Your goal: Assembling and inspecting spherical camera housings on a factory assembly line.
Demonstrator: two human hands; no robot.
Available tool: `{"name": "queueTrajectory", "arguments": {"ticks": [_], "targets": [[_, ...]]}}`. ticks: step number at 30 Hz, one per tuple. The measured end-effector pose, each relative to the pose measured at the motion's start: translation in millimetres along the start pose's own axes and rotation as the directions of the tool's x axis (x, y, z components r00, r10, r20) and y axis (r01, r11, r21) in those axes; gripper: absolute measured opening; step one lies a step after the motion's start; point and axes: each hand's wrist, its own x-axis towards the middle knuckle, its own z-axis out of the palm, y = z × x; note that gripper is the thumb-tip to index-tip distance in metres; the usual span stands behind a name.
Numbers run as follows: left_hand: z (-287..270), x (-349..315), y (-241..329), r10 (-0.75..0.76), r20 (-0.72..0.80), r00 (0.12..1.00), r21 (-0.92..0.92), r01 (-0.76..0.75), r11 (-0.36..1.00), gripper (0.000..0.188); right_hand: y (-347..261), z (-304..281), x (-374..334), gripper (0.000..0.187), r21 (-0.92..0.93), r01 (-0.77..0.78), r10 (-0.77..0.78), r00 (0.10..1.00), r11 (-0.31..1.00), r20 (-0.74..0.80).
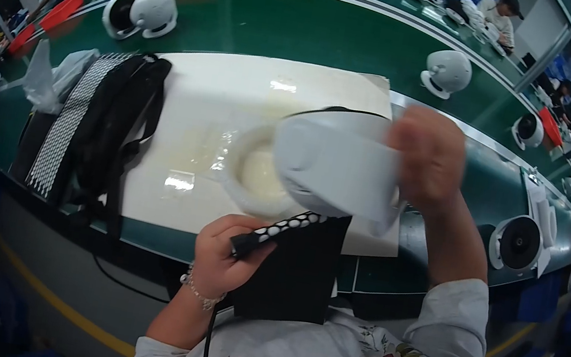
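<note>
My left hand [222, 257] is closed around the end of a black strip with white dots [289, 225], low in front of the board. A black sheet [296, 277] hangs beside that strip; I cannot tell whether the two are joined. Smeared by motion, my right hand [429, 160] is closed at the right end of a white rounded device [337, 160] with a flat grey-white base part. The device is tilted above a white ring-shaped holder [237, 163] and covers part of it. My right fingertips are blurred.
Under the holder lies a cream board [176, 210] on a green bench [265, 22]. Black straps and a white-patterned strip [74, 122] lie left, near a clear plastic bag [47, 81]. White round devices [448, 73] stand behind and a dark-faced one [518, 241] at right. People work farther back.
</note>
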Motion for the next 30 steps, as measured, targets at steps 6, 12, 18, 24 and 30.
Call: {"name": "queueTrajectory", "arguments": {"ticks": [6,12,18,24,30], "targets": [[-1,4,3,0.063,0.003,0.998,0.009,-0.063,0.998,0.014,-11,82,62,0.042,-0.232,-0.099,0.206,0.841,0.968,0.5],[-1,1,1,0.044,-0.019,0.999,-0.015,-0.044,0.999,0.014,-4,85,36,0.019,-0.043,-0.042,0.051,0.972,0.998,0.23],[-2,2,-3,0.09,0.01,0.996,-0.014,-0.09,0.996,0.018,-40,55,-24,0.01,0.078,0.145,-0.159,0.962,0.986,0.222],[-1,2,0,0.09,0.002,0.996,0.033,-0.09,0.995,0.018,-43,61,-31,0.015,0.136,0.153,-0.195,0.9,0.979,0.389],[-3,0,0,-0.006,-0.049,0.999,-0.029,0.005,1.0,0.016,-37,58,-41,0.022,0.31,0.179,-0.241,0.955,0.934,0.174]]}}
